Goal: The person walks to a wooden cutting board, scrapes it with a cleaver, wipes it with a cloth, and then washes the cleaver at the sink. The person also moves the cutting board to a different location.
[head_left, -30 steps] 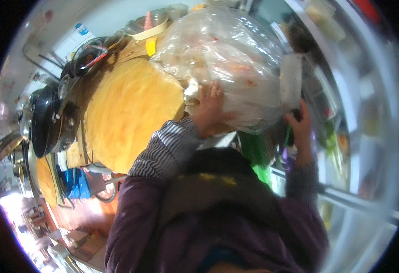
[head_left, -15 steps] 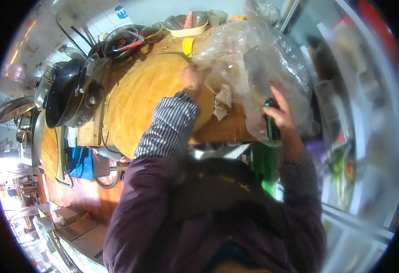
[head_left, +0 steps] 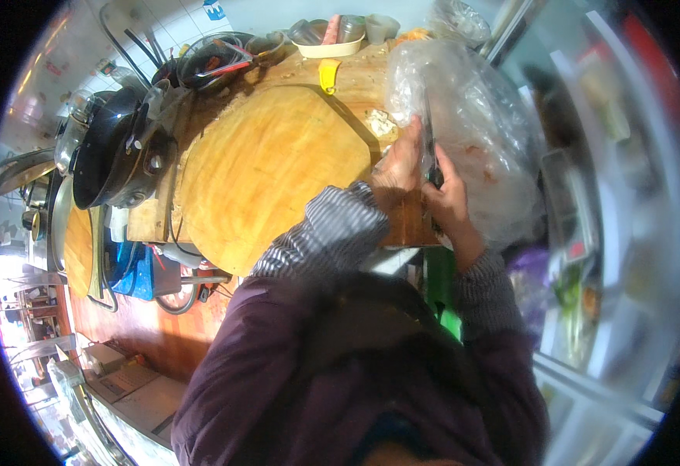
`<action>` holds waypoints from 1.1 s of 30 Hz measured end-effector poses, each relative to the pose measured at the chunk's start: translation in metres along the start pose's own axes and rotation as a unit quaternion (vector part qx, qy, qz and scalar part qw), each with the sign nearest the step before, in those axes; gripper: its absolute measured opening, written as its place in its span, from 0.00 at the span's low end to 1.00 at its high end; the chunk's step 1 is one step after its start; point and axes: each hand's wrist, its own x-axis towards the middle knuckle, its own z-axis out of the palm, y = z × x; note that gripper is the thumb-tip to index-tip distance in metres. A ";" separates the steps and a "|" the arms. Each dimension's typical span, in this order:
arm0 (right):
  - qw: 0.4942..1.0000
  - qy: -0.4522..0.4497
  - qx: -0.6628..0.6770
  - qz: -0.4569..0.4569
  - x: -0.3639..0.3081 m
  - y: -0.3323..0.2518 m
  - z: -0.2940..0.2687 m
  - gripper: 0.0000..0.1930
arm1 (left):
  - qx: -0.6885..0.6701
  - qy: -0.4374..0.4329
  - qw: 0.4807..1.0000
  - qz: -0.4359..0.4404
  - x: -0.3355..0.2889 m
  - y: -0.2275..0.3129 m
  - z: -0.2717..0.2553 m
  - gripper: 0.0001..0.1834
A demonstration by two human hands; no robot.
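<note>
My right hand grips the dark handle of a cleaver. Its blade points away from me and is seen almost edge-on. Up against the blade's left side is my left hand, fingers together and pointing forward; what lies between them and the blade is hidden. Both hands are above the right end of the wooden table, past a large round wooden cutting board. Right behind the cleaver lies a big clear plastic bag. Small whitish scraps lie on the table beyond my left hand.
A yellow plastic piece lies behind the board. Farther back stands a cream tray with clear containers. Dark pans and bowls crowd the left side. A green bin stands below the table's right end.
My left hand has moved right, from the board's far edge to the cleaver. The blade has turned edge-on and come left. The crumpled white tissue no longer shows on the table.
</note>
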 end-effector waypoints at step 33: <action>0.841 -0.271 0.389 0.260 -0.001 -0.089 0.014 0.25 | 0.562 0.192 0.740 0.317 -0.190 0.040 -0.101 0.20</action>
